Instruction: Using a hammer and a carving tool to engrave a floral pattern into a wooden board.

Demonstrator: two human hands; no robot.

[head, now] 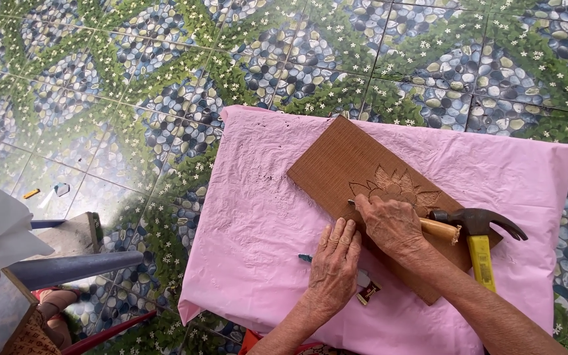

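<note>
Pink sheet over tiled floor. R hand grips chisel on carved board; L hand flat, holding nothing. Hammer beside.

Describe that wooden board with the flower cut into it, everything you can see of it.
The wooden board is a flat, reddish-brown rectangle with fine straight grain, lying at a slant on a pink sheet that covers the work surface. A flower with pointed petals and leaves is carved in relief near its middle. The right hand rests on the carving, holding a tool with a pale wooden handle against it. The left hand lies at the board's near edge. A claw hammer lies across its right end.
</note>
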